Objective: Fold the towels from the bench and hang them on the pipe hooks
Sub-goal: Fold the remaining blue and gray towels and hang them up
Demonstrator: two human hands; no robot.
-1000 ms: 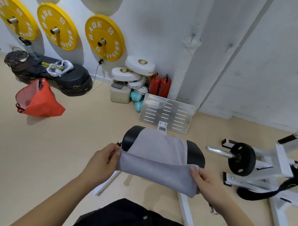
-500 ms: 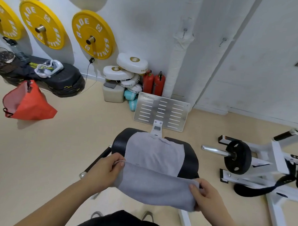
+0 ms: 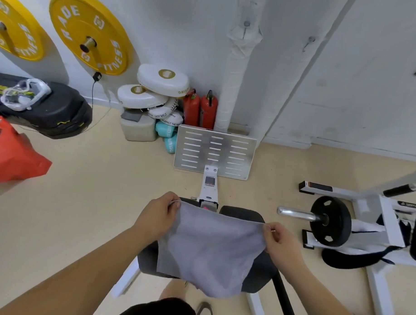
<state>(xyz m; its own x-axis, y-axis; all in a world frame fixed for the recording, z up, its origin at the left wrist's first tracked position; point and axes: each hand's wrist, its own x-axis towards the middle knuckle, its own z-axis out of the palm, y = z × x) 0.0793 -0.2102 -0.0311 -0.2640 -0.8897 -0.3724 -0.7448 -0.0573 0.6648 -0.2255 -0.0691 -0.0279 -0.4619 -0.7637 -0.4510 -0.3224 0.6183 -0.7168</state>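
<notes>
Left hand (image 3: 161, 217) pinches the upper corner of the grey towel (image 3: 211, 249) at 10 o'clock, thumb + fingers curled on the hem; right hand (image 3: 282, 237) pinches the opposite corner at 2 o'clock. Cloth hangs spread btwn both hands, in front of the black bench pad (image 3: 257, 274). White wrapped pipe (image 3: 236, 87) w/ a hook (image 3: 246, 24) stands at 12 o'clock against the wall, well apart

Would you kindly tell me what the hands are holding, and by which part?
The grey towel, by its two top corners: the left hand pinches the left corner, the right hand the right one; the cloth hangs below them.
</notes>
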